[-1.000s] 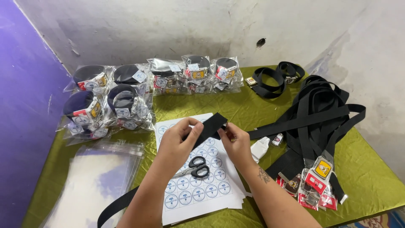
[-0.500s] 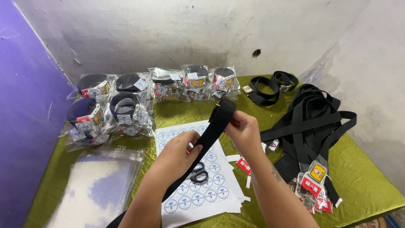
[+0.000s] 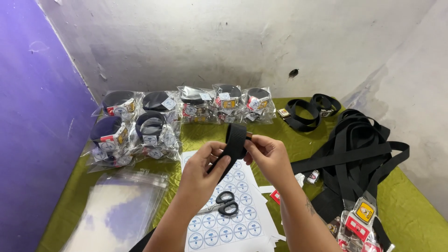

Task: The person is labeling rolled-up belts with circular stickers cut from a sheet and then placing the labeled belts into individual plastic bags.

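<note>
Hands meet above the middle of the worktop, which is spread with an olive-green cloth. My left hand and my right hand both pinch one black webbing belt: the right thumb and fingers press the rolled end, the left fingers close on the strap just below it, and the loose length trails down past my left forearm toward the near edge. The belt is held in the air, over a sheet of round blue-and-white stickers. On that sheet, just under my left wrist, lie black-handled scissors. To the left rests a stack of clear plastic bags. Along the back wall and the far left sits a row of bagged, coiled belts with coloured cards inside. To the right lies a heap of loose black belts, some with red and yellow tags at the near end.
</note>
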